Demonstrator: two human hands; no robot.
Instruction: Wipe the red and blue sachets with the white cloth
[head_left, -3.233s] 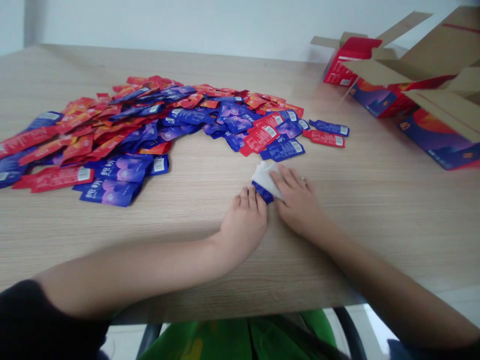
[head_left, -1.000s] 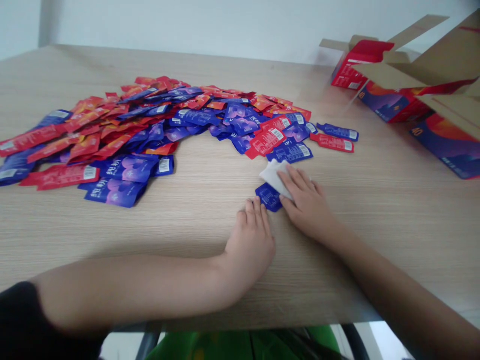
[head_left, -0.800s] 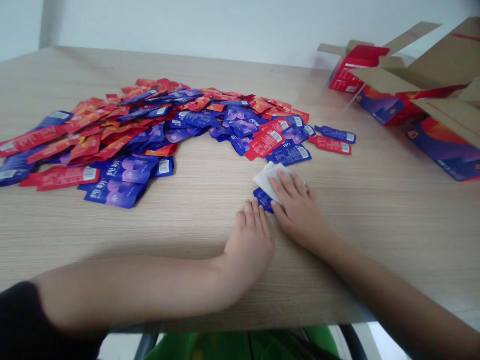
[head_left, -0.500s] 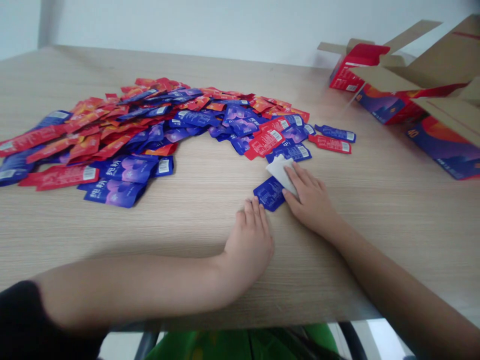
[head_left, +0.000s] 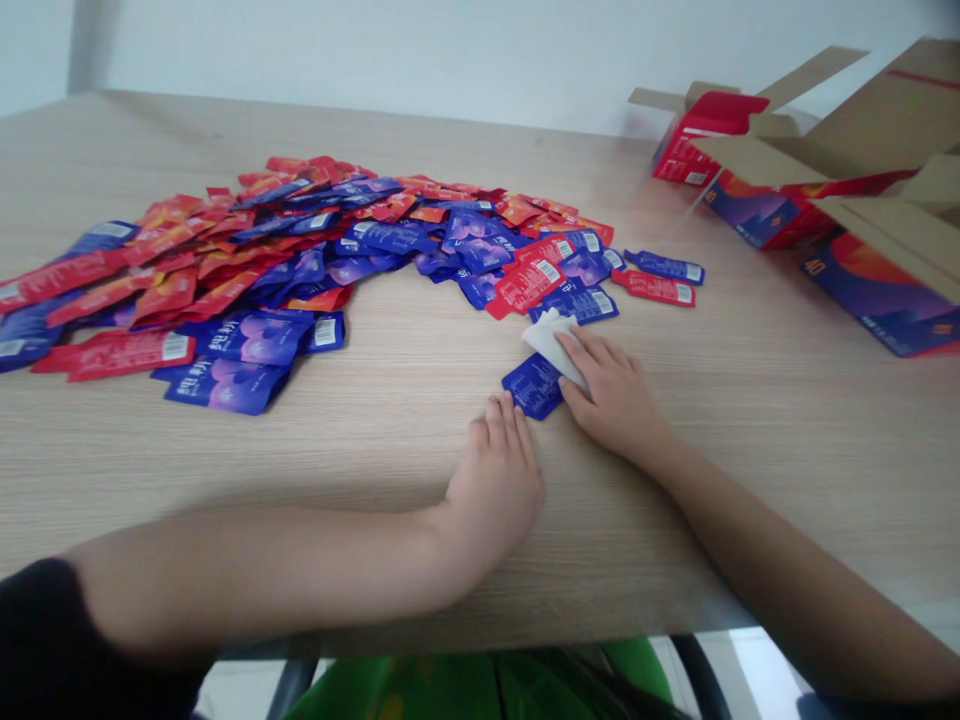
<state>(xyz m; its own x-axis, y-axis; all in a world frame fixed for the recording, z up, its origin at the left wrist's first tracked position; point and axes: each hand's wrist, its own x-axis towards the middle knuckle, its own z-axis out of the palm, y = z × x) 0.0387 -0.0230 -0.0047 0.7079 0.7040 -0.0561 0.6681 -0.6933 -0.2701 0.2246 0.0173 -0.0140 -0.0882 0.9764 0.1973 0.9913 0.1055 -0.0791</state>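
My right hand (head_left: 611,395) presses a folded white tissue (head_left: 551,345) against the upper edge of a flat blue foil sachet (head_left: 532,386), with its fingers lying over the tissue. Just below that sachet, my left hand (head_left: 499,460) rests palm down on the wooden table (head_left: 780,470). Its fingertips are close to the sachet's lower edge, and it holds nothing. Beyond the hands, a wide heap of red and blue sachets (head_left: 247,270) spreads across the tabletop, its nearest packets just above the tissue.
At the table's far right stand a torn-open cardboard carton (head_left: 885,130) with raised flaps, a small red box (head_left: 694,140) and printed blue-and-orange cartons (head_left: 877,300). A black sleeve (head_left: 60,630) covers my left upper arm. Green cloth (head_left: 480,685) shows below the table's near edge.
The tissue and my right hand have shifted up and right along the blue sachet, uncovering more of it. My left hand has drawn back slightly from the sachet.
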